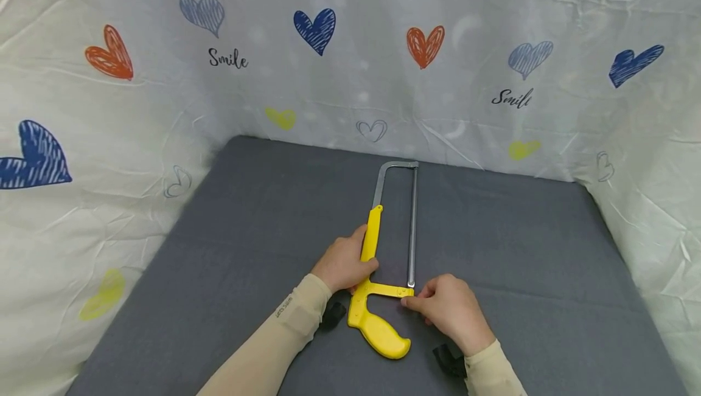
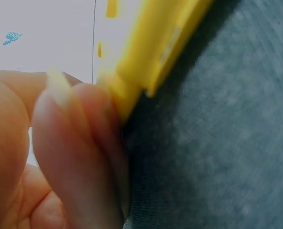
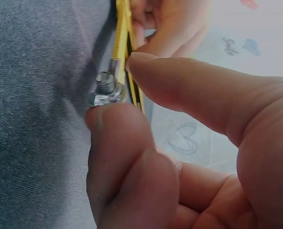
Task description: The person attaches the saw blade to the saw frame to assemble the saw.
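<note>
Near edge of the table [image 1: 520, 250], grey cloth: two arms in beige sleeves come in from below. Right hand [image 1: 451, 311] sits just right of the hacksaw [image 1: 378, 286], thumb and forefinger pinched on the metal wing nut [image 3: 105, 90] at the handle-end of the blade [image 1: 413, 225]. The right wrist view shows the nut held between the fingertips [image 3: 146, 67], against the yellow frame. Left hand [image 1: 345, 262] grips the yellow spine of the hacksaw just above the pistol handle, fingers curled round it, pressing it flat to the table; the left wrist view shows only the fingers against yellow plastic, blurred.

The hacksaw lies flat around the middle of the table, handle toward the near edge, steel bow and blade pointing at the far edge.

Step in hand, as I judge it: working the nut that tensions the blade. To do it well, the left hand should hold the frame dead still so it doesn't spin with the nut. Turn in short pinches, fingers clear of the blade teeth. Which way it's being turned I cannot tell.

Far side: white sheet with hearts and "Smile" lettering [image 1: 227, 58] hangs round the table.
</note>
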Tool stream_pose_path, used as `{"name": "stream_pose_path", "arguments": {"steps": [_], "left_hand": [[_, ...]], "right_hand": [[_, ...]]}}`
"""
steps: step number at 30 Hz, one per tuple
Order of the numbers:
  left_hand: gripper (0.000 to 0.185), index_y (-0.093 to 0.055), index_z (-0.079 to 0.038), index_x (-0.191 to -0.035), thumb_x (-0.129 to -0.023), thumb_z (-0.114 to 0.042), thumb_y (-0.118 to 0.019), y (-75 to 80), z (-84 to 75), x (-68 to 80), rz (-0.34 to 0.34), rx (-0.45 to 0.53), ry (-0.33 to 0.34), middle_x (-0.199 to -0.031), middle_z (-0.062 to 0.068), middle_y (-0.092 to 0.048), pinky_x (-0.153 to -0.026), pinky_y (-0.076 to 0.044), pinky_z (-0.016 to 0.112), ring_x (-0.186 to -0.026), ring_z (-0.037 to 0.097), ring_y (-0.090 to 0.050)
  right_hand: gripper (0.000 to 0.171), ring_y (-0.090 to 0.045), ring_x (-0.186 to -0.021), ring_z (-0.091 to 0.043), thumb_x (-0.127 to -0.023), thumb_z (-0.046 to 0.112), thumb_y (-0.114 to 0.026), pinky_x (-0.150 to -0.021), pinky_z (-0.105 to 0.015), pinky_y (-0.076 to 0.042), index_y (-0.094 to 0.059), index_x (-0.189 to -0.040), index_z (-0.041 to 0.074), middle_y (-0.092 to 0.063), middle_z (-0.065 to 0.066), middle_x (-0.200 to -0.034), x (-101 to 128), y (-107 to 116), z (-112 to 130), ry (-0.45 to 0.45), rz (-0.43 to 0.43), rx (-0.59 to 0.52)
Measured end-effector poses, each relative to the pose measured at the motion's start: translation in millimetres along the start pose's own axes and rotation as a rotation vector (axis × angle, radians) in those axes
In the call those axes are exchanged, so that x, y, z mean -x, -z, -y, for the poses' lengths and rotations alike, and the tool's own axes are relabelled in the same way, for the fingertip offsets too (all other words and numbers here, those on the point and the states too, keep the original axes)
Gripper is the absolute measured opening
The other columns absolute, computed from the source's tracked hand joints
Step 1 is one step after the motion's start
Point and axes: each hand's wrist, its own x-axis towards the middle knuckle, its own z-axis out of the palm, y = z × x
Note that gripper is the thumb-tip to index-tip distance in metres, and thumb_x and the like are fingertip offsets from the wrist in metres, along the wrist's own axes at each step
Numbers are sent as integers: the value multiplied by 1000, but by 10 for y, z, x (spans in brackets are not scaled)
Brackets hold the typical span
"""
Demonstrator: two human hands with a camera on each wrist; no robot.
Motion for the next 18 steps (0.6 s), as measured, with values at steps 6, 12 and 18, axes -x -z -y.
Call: {"name": "stream_pose_path", "arguments": {"steps": [6,12,18], "left_hand": [[87,-27,-7,-172,-97,-25,-68,-10,-12,-4,-15,4,10,-74,8,-66,-44,-54,29,-42,20,-61],[87,-28,-7,-171,-97,-25,-69,-10,-18,-3,-21,2,8,-73,7,-66,-44,-53,29,-41,20,-60],[86,-29,-5,-170,-97,-25,-69,-21,10,29,-27,8,-6,-72,7,-66,-43,-53,29,-41,20,-59]], "right_hand": [[30,-64,-53,-16,-84,33,-92,-50,-31,-45,-77,-65,15,-66,1,-57,26,1,10,-4,-11,-17],[36,-63,-50,-16,-83,37,-93,-49,-30,-46,-76,-62,15,-65,1,-54,-2,-43,20,-2,4,-23],[34,-65,-53,-16,-84,35,-92,-52,-31,-52,-76,-64,13,-67,-1,-57,-23,-74,-25,-12,40,-70]]}}
